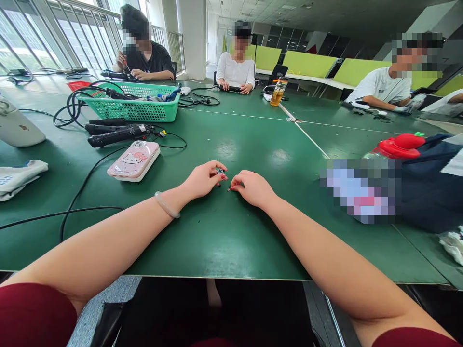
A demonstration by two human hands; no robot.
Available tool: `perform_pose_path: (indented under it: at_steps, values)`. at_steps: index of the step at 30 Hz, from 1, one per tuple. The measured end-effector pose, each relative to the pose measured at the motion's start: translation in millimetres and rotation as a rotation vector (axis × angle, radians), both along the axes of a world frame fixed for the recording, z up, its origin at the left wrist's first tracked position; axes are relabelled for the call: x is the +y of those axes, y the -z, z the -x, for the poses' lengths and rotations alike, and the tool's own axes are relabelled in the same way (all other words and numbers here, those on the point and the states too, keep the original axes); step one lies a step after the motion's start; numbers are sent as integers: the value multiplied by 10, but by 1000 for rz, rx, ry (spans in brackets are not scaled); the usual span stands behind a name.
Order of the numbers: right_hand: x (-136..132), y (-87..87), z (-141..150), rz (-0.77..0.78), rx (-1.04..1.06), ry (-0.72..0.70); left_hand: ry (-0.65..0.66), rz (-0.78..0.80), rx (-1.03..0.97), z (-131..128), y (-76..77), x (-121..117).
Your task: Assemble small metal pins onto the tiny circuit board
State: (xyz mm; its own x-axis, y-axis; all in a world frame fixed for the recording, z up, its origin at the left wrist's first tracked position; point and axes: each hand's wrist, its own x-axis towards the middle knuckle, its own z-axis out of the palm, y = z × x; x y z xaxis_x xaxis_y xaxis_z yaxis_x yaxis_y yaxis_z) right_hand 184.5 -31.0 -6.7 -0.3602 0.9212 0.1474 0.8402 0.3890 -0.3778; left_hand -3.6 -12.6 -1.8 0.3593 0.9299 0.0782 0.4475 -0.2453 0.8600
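Ahead of me stretches a broad dark-green table [253, 144] in an open office with tall windows on the left, carrying a green plastic mesh basket [133, 103] of cables, black handheld tools [117, 134], a pink cartoon-cat phone case [133, 160] and an amber drink bottle [278, 91], while three other people work at the far side. Near the middle, my left hand [203, 180] pinches a tiny dark-and-silver metal part [220, 171] in closed fingertips just above the tabletop. My right hand [253, 188], just beside it, is closed narrow on a small thin pin-like piece [229, 189], too small to identify.
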Motion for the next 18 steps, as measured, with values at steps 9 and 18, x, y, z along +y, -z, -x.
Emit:
perform_pose_path:
  at_steps: [9,18]
  values:
    - [-43,15,26,-34,-1,-58,-72,-128,110,39,22,42]
    - [-55,56,92,-115,-29,-74,-58,-100,153,32,6,30]
